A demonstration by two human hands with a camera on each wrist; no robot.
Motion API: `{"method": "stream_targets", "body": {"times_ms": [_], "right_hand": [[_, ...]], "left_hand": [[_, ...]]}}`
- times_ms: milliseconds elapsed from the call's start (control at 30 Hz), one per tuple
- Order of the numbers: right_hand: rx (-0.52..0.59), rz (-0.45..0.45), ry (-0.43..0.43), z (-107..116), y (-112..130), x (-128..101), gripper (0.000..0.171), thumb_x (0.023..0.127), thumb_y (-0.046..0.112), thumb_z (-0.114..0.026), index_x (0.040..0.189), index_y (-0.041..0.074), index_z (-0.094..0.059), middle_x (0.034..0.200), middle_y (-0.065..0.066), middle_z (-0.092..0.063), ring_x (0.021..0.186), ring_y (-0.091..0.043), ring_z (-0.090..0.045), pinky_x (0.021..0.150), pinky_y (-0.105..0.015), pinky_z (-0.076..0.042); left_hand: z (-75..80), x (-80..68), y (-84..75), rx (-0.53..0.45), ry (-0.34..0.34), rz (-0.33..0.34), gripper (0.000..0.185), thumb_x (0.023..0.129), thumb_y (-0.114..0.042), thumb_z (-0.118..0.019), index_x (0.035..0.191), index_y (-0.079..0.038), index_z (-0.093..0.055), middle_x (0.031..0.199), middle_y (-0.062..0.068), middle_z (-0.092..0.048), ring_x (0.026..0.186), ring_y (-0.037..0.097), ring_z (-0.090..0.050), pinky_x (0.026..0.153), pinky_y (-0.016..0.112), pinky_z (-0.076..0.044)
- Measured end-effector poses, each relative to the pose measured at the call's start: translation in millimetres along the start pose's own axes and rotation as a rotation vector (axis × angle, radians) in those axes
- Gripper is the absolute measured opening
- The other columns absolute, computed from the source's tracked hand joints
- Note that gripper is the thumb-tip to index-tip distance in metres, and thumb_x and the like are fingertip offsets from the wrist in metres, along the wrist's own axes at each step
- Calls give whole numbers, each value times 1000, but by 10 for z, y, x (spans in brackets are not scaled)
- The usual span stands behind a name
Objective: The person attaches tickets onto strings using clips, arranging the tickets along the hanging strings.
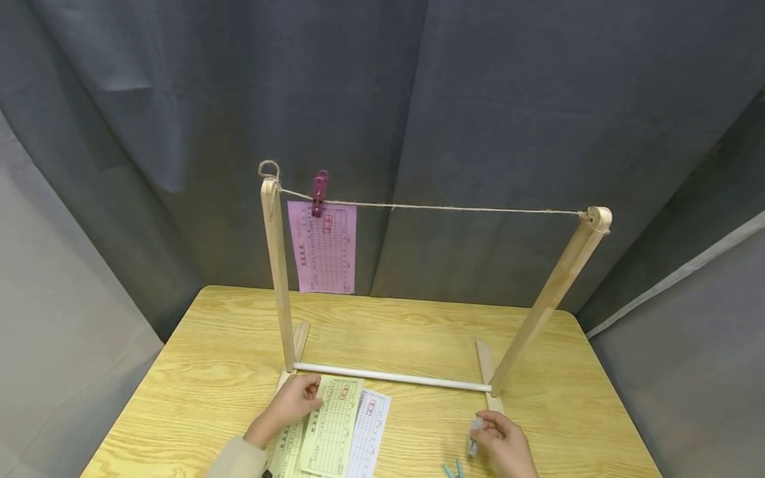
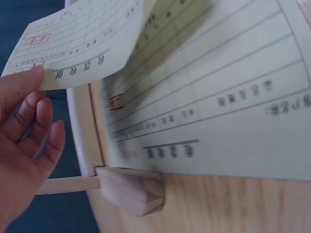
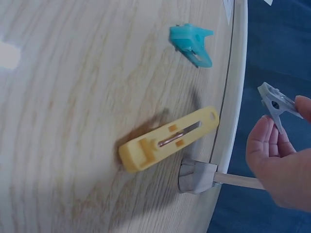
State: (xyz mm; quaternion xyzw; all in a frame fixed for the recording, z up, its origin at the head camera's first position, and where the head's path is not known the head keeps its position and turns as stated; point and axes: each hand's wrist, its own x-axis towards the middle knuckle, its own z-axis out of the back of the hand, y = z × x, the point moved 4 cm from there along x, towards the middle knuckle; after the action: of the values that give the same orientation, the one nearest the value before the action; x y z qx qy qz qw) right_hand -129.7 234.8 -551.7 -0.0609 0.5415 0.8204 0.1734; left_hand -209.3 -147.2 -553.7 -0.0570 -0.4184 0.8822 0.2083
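My left hand (image 1: 293, 400) pinches a yellow receipt slip (image 1: 332, 425) by its upper left edge, thumb on top. In the left wrist view that slip is lifted above another slip (image 2: 233, 150) on the table. A white slip (image 1: 373, 431) peeks out on its right. Between thumb and fingers, my right hand (image 1: 507, 443) holds a grey clothespin (image 3: 278, 103) by its handles. A teal clothespin (image 3: 192, 43) and a yellow one (image 3: 170, 139) lie on the table nearby. A pink slip (image 1: 325, 255) hangs from the string (image 1: 448, 207) under a magenta clothespin (image 1: 319, 192).
The string runs between a left wooden post (image 1: 277, 279) and a right wooden post (image 1: 544, 305). A white rod (image 1: 394, 376) joins the posts low down, just beyond the slips. Dark curtains (image 1: 508, 133) hang behind the wooden table (image 1: 191, 385).
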Motion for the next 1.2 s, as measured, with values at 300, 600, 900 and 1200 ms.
{"method": "stream_targets", "body": {"times_ms": [300,600,900,1200], "right_hand": [[178,34,26,-35,96,-27,42,80,4,-63,117,-11,-49,91,-8,-57,76,-11,-57,69,-26,-50],[221,59,56,-21,184,-50,40,83,5,-61,118,-11,-49,94,-9,-56,78,-11,-58,69,-26,-50],[259,169,38,38,333,-69,34,82,0,-60,113,-10,-52,91,-10,-56,72,-12,-58,66,-26,-50],[276,151,46,71,488,-123,37,84,1,-58,117,-10,-49,96,-12,-55,77,-12,-58,69,-26,-50]], "left_hand": [[96,-19,-203,-36,58,-88,26,74,1,-69,68,-10,-46,64,-8,-43,60,3,-40,52,20,-39],[194,-35,-463,-95,64,-152,27,76,-3,-69,66,-9,-45,63,-9,-42,60,3,-41,55,21,-41],[294,9,-764,-98,61,-211,23,77,-1,-69,68,-9,-49,65,-6,-50,63,3,-47,61,22,-46],[335,1,-913,-136,-12,-258,25,80,-3,-66,67,-9,-45,65,-7,-46,66,5,-48,65,25,-46]]}}
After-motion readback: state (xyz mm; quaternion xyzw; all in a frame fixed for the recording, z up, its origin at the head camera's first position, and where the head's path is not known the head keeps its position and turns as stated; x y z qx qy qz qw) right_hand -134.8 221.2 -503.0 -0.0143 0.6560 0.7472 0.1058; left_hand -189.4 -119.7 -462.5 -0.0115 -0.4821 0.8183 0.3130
